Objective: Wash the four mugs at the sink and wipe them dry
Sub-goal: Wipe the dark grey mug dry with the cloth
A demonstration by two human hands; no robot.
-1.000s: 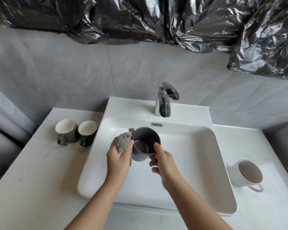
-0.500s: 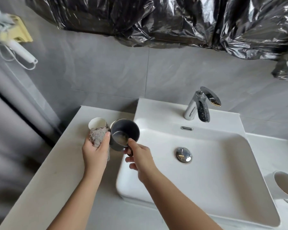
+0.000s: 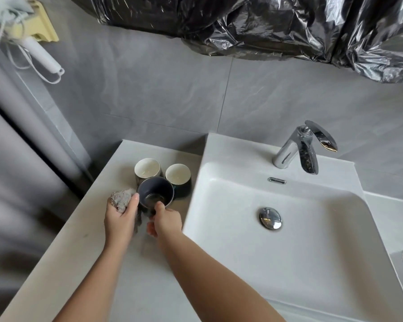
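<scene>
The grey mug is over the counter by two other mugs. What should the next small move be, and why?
Probably lower the grey mug onto the counter in front of the two cream-lined mugs and let go. The right hand grips it at its near side just beside them, while the left hand grips the cloth.

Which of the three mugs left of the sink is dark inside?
The grey mug at the front, held by the right hand beside the cloth in the left hand. The back-left mug and back-right mug are cream inside.
</scene>
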